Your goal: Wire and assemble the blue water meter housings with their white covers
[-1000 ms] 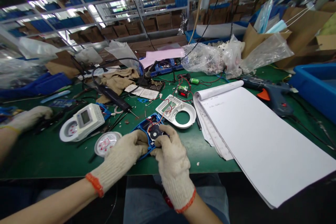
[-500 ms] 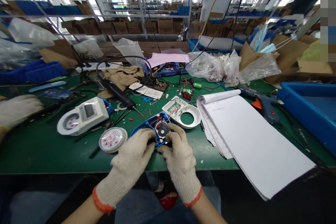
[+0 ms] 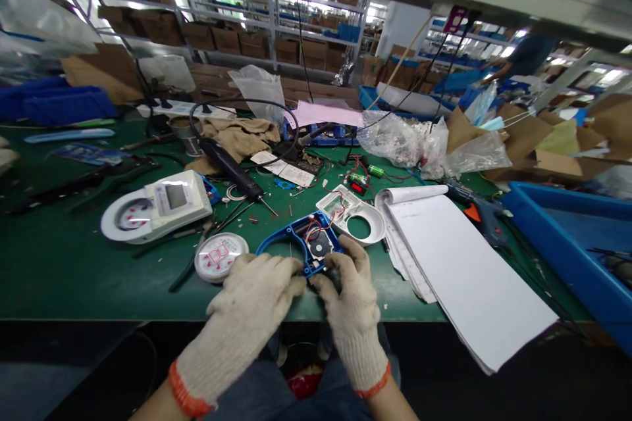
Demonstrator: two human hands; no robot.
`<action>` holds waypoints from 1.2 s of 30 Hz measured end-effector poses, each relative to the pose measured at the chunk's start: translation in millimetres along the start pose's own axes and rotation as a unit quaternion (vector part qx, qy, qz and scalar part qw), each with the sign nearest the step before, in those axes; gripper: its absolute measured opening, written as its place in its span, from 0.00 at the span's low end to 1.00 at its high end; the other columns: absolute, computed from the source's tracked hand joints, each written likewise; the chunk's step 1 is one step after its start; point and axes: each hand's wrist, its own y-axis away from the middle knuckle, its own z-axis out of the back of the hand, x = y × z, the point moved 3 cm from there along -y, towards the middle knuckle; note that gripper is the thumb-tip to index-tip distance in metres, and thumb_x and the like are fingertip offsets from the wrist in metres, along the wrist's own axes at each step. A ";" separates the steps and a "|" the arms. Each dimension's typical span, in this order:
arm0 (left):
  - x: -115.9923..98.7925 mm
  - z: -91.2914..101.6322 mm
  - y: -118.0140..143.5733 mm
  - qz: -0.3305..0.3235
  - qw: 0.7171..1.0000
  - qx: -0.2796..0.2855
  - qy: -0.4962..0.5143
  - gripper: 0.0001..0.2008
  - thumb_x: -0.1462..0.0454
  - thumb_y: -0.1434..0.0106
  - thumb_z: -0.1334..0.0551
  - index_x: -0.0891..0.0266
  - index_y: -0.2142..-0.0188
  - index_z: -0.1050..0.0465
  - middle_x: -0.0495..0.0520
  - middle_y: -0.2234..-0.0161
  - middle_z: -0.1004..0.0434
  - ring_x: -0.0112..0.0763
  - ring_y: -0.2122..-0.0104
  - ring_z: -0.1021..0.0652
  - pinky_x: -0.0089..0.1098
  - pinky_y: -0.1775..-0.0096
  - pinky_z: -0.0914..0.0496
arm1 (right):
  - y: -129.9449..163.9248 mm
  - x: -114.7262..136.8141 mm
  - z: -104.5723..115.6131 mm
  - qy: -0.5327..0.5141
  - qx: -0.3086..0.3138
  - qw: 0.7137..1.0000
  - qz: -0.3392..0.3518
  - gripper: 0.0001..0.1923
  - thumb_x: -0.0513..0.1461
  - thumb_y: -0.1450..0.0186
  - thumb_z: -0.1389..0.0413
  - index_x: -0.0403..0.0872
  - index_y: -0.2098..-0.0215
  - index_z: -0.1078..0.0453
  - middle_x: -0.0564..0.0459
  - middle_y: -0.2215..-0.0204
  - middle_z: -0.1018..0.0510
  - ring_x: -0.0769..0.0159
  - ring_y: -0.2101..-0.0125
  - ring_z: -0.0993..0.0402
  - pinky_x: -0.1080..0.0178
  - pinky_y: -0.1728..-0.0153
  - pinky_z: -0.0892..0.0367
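Notepad (image 3: 459, 276) right of blue housing (image 3: 301, 240) (white cover (image 3: 356, 218) between)

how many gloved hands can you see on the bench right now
2: the left hand and right hand, both gripping the blue housing at the near bench edge. Others may lie outside the frame.

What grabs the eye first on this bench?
Two gloved hands, left hand and right hand, at the near edge of the green table, gripping an open blue housing with red wires. Right of it lies a big white paper pad; left, a white timer unit.
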 end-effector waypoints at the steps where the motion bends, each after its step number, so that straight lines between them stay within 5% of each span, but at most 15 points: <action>1: -0.1 -1.2 0.1 0.000 1.000 0.007 -0.004 0.10 0.58 0.33 0.43 0.53 0.59 0.23 0.54 0.66 0.22 0.43 0.65 0.25 0.40 0.60 0.37 | 0.7 -0.8 0.2 0.002 0.002 1.000 -0.002 0.16 0.31 0.40 0.37 0.50 0.56 0.30 0.44 0.41 0.34 0.57 0.44 0.29 0.58 0.49 0.27; 7: 1.0 7.0 -1.0 0.005 0.998 0.007 0.059 0.12 0.63 0.30 0.46 0.51 0.56 0.24 0.51 0.61 0.21 0.39 0.63 0.25 0.41 0.58 0.40 | 3.1 -1.0 2.4 -0.003 0.008 1.000 -0.008 0.13 0.33 0.37 0.40 0.51 0.55 0.29 0.45 0.40 0.34 0.57 0.42 0.30 0.56 0.46 0.30; 11: -8.8 16.2 -10.4 0.029 0.998 -0.036 0.051 0.13 0.68 0.33 0.46 0.55 0.64 0.23 0.53 0.66 0.23 0.43 0.64 0.27 0.43 0.60 0.42 | 2.4 -0.1 3.6 -0.025 0.006 0.999 -0.023 0.11 0.35 0.38 0.38 0.51 0.57 0.28 0.46 0.41 0.32 0.59 0.43 0.30 0.58 0.45 0.31; 20: -11.5 -4.2 -13.3 0.113 0.975 -0.103 0.164 0.08 0.67 0.35 0.42 0.57 0.66 0.25 0.51 0.65 0.19 0.39 0.63 0.23 0.42 0.54 0.38 | -6.0 6.9 11.8 -0.065 0.011 0.993 -0.102 0.05 0.40 0.38 0.37 0.49 0.64 0.27 0.47 0.43 0.30 0.57 0.44 0.30 0.57 0.47 0.33; 36: -8.9 -3.9 -12.3 0.066 0.963 -0.136 0.223 0.06 0.66 0.35 0.40 0.57 0.66 0.24 0.51 0.65 0.18 0.39 0.62 0.22 0.44 0.52 0.35 | -40.7 21.4 27.4 0.062 0.100 0.989 -0.085 0.03 0.36 0.39 0.38 0.51 0.70 0.26 0.53 0.57 0.25 0.62 0.63 0.26 0.61 0.65 0.32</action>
